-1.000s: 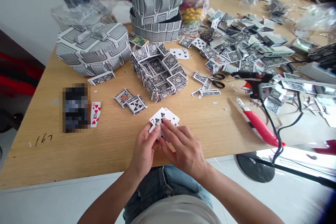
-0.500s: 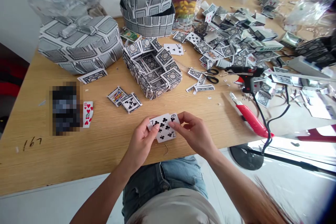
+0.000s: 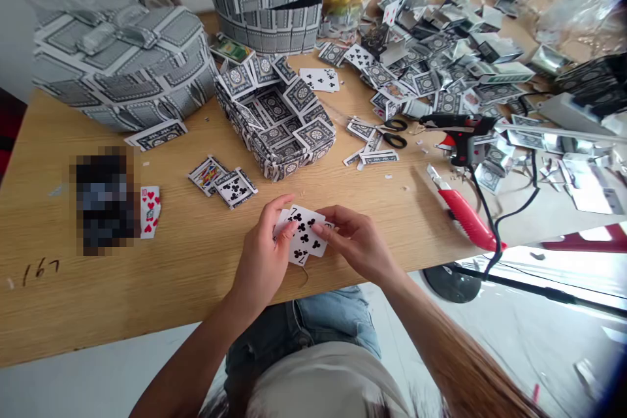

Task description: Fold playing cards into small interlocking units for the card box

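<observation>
Several playing cards (image 3: pixel 304 232), a seven of clubs on top, are fanned between my two hands near the table's front edge. My left hand (image 3: pixel 267 241) pinches them on the left, thumb over the face. On the right, my right hand (image 3: pixel 356 241) grips them with its thumb on the face and its fingers behind. Beyond my hands stands an open basket (image 3: pixel 313 137) made of folded cards. Two folded card pieces (image 3: pixel 235 188) lie left of it, overlapping, one showing a face card and one showing clubs.
A large card-covered bag (image 3: pixel 122 72) and a stacked card container (image 3: pixel 264 26) stand at the back. To the right are scissors (image 3: pixel 394 134), a glue gun (image 3: pixel 458 134), a red utility knife (image 3: pixel 465 215) and a heap of cards (image 3: pixel 441 65). A ten of hearts (image 3: pixel 149 212) lies left.
The cards in my hands have shifted: the seven of clubs is now tilted and uppermost, with another card spread at its right. My left hand has turned more upright. The view has shifted slightly.
</observation>
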A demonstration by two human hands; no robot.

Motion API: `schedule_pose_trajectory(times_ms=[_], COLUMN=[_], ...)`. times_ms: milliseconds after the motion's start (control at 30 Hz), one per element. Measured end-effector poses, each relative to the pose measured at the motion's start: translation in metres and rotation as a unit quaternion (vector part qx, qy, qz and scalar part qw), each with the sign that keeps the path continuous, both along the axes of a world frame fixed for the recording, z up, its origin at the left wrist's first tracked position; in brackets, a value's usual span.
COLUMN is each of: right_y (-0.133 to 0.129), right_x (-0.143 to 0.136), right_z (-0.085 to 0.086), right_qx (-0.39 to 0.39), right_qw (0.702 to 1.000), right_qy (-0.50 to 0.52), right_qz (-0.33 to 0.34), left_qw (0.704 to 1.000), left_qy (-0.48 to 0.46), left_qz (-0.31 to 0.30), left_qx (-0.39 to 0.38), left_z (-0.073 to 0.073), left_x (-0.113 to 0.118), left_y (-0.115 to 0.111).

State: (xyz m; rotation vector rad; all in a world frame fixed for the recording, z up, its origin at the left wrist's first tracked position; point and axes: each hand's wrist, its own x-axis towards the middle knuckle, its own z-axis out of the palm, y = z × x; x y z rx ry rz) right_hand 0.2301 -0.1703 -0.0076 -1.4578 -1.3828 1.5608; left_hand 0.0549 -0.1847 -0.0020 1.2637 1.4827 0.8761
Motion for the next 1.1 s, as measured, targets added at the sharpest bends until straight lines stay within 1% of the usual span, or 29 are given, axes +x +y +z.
schedule_pose_trajectory(times_ms=[100, 133, 200, 300, 367, 400, 467, 567, 633, 700, 733, 800, 833, 867, 933, 967, 1000, 1033, 1100], right_y=[0.003, 0.004, 0.005, 0.005, 0.003, 0.003, 0.001, 0.001, 0.003, 0.005, 0.007, 0.009, 0.009, 0.01, 0.009, 0.008, 0.007, 0.006, 0.005], right_x=[0.001, 0.001, 0.001, 0.001, 0.003, 0.005, 0.008, 0.013, 0.016, 0.019, 0.021, 0.024, 0.026, 0.028, 0.029, 0.029, 0.029, 0.029, 0.029], right_z=[0.0, 0.001, 0.001, 0.003, 0.003, 0.003, 0.002, 0.0, -0.003, -0.005, -0.006, -0.008, -0.009, -0.009, -0.009, -0.009, -0.008, -0.008, -0.007], right_qx=[-0.014, -0.023, -0.037, -0.05, -0.06, -0.06, -0.036, 0.035, 0.024, -0.017, -0.025, -0.001, 0.026, 0.061, 0.14, 0.174, 0.2, 0.215, 0.218], right_qw=[1.0, 1.0, 0.999, 0.997, 0.995, 0.996, 0.999, 0.998, 0.999, 1.0, 1.0, 0.998, 0.993, 0.983, 0.947, 0.927, 0.909, 0.897, 0.892], right_qy=[0.008, 0.01, 0.02, 0.041, 0.049, 0.048, 0.021, -0.045, -0.032, 0.001, -0.002, -0.063, -0.115, -0.174, -0.288, -0.333, -0.367, -0.388, -0.396], right_qz=[0.013, 0.016, 0.006, -0.039, -0.056, -0.054, -0.03, -0.005, -0.001, 0.002, 0.002, -0.007, -0.013, -0.017, -0.013, -0.008, -0.005, -0.002, -0.003], left_qw=[0.999, 0.998, 0.999, 0.994, 0.985, 0.983, 0.985, 0.992, 0.994, 0.995, 0.995, 0.991, 0.983, 0.968, 0.92, 0.894, 0.872, 0.856, 0.836], left_qy=[0.007, 0.006, -0.01, -0.093, -0.144, -0.152, -0.133, -0.09, -0.066, -0.034, -0.012, 0.055, 0.1, 0.151, 0.247, 0.285, 0.313, 0.333, 0.351], left_qz=[-0.044, -0.049, -0.037, 0.008, 0.019, 0.018, 0.014, -0.014, -0.046, -0.078, -0.094, -0.12, -0.134, -0.149, -0.193, -0.221, -0.248, -0.27, -0.299], left_qx=[-0.018, -0.023, -0.03, -0.063, -0.096, -0.106, -0.106, -0.089, -0.073, -0.054, -0.039, 0.025, 0.075, 0.133, 0.235, 0.265, 0.282, 0.29, 0.297], left_z=[0.001, 0.001, 0.002, 0.002, 0.002, 0.003, 0.003, 0.002, 0.001, 0.0, -0.001, 0.0, 0.0, 0.0, -0.001, -0.001, -0.003, -0.005, -0.009], left_x=[0.0, 0.0, -0.001, -0.003, -0.004, -0.004, -0.004, -0.003, 0.0, 0.002, 0.004, 0.006, 0.007, 0.008, 0.008, 0.008, 0.008, 0.007, 0.005], left_y=[0.001, 0.001, 0.003, 0.008, 0.01, 0.011, 0.012, 0.012, 0.014, 0.018, 0.02, 0.024, 0.025, 0.025, 0.022, 0.02, 0.017, 0.014, 0.01])
